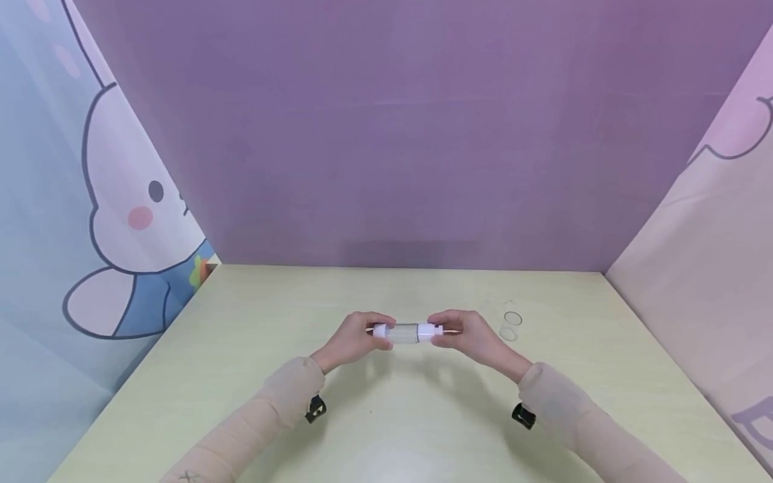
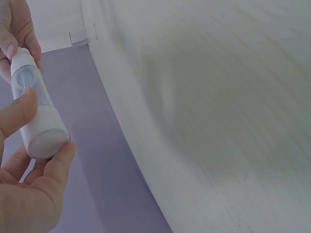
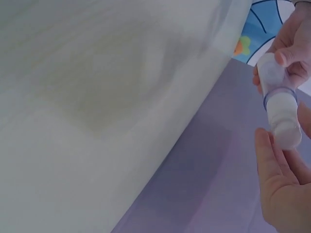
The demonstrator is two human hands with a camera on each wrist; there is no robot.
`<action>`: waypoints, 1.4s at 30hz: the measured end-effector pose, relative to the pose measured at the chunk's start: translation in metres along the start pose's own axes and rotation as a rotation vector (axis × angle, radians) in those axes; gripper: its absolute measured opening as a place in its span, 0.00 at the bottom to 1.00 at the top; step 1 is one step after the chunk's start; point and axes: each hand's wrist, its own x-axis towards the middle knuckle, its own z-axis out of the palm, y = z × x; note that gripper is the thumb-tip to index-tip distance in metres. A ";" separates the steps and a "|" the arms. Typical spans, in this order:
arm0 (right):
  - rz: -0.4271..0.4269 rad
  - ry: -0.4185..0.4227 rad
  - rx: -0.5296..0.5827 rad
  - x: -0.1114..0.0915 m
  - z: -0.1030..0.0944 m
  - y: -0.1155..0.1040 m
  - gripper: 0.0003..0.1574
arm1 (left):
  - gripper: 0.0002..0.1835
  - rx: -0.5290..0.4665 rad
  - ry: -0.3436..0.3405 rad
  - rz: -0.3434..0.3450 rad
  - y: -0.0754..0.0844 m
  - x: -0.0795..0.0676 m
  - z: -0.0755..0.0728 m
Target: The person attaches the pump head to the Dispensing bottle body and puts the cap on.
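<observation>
A small pump bottle (image 1: 403, 333) with a clear body, white base and white pump head is held sideways above the table between both hands. My left hand (image 1: 356, 339) grips its base end, thumb against the side and fingertips around the white bottom (image 2: 47, 141). At the other end, my right hand (image 1: 468, 333) pinches the white pump head (image 3: 286, 134) between thumb and fingers. Off to the right of that hand stands a clear cylindrical cap (image 1: 510, 326), seen mostly as two thin rings; it also shows near the table edge in the left wrist view.
The pale wood-grain table (image 1: 386, 429) runs back to a purple panel (image 1: 410, 147). Cartoon-printed cloths hang on the left (image 1: 54, 201) and right (image 1: 712, 268) sides. Dark wrist cameras sit under both sleeves.
</observation>
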 end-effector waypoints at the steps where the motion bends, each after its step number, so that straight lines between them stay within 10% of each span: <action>1: 0.000 0.002 -0.003 -0.001 -0.003 0.000 0.23 | 0.20 -0.001 0.001 -0.003 0.000 0.000 -0.001; 26: 0.033 0.194 -0.358 -0.015 -0.089 0.033 0.27 | 0.21 -0.011 0.023 -0.032 -0.005 -0.004 -0.009; 42: 0.292 0.150 -0.165 -0.015 -0.108 0.068 0.42 | 0.20 -0.023 0.011 -0.033 -0.003 -0.004 -0.012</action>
